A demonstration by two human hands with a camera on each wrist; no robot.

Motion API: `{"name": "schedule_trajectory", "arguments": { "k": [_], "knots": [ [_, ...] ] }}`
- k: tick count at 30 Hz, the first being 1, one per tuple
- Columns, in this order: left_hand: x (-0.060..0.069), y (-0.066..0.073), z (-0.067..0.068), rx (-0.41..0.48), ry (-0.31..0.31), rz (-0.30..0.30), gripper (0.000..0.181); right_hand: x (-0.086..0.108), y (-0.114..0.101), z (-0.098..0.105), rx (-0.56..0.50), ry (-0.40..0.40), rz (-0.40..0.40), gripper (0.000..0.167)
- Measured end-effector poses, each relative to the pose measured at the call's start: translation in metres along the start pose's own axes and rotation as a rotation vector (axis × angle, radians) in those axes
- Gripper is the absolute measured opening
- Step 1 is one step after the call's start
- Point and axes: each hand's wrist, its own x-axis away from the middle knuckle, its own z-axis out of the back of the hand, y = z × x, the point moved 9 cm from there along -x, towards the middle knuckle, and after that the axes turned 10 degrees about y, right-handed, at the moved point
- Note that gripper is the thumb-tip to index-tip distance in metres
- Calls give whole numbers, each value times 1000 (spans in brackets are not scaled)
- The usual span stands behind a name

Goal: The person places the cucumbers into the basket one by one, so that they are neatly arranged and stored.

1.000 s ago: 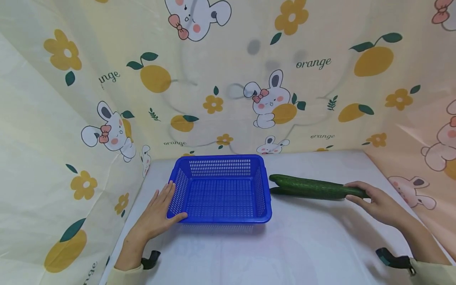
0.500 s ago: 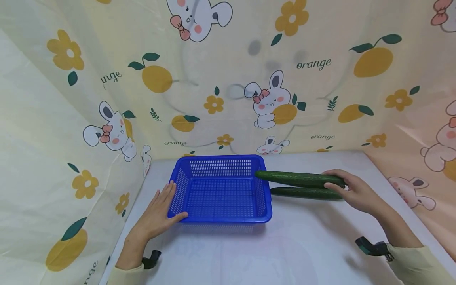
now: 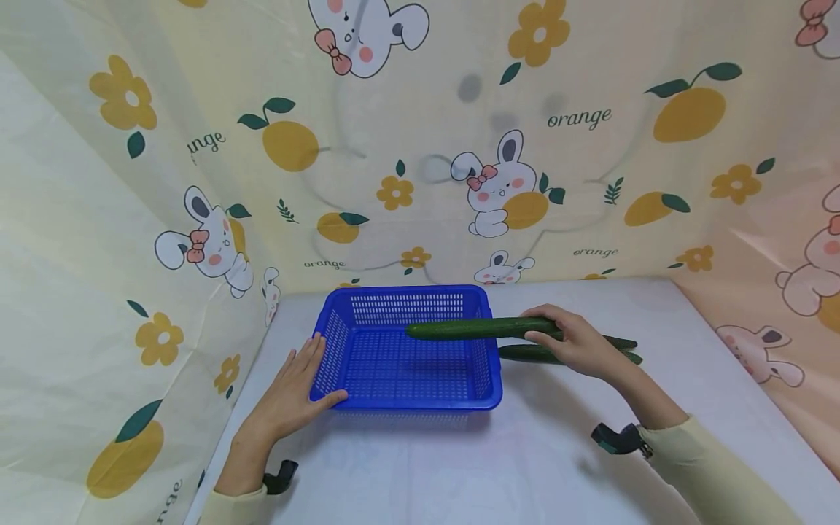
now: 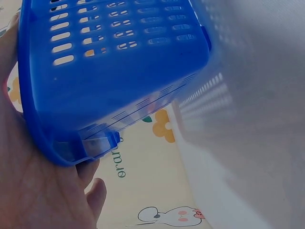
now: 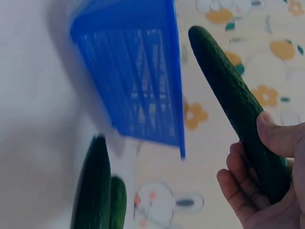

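Observation:
In the head view, my right hand [image 3: 577, 344] grips the near end of a long green cucumber [image 3: 466, 329]. Its far end reaches over the right rim of a blue plastic basket [image 3: 413, 405], above the basket floor. The right wrist view shows thumb and fingers wrapped around that cucumber [image 5: 233, 98], which is raised off the table. Two more cucumbers lie side by side to the right of the basket, one nearer [image 3: 528, 354] and one behind [image 3: 620, 342], partly hidden by my right hand. With fingers extended, my left hand [image 3: 285, 397] rests against the basket's left rim.
A white-covered table [image 3: 420, 474] bears everything. Behind it and at both sides hangs a cream curtain [image 3: 394, 131] printed with rabbits, flowers and oranges. A dark wrist-worn device [image 3: 620, 440] sits on the right forearm, another [image 3: 281, 477] on the left.
My right hand has lifted one cucumber off the others and carried it left until its far end hangs over the basket. The left hand and basket have stayed in place.

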Motion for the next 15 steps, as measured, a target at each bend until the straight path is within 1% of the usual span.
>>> {"name": "schedule_trajectory", "arguments": {
  "k": [5,11,15],
  "knots": [
    [0,0,1,-5,8,-5,113,-14,-17,-30,-49,-20,17,35],
    [1,0,1,3,3,-4,113,-27,-36,-66,-45,-32,79,34],
    [1,1,2,7,6,-4,113,-33,-47,-89,-42,-61,91,33]
  ]
}}
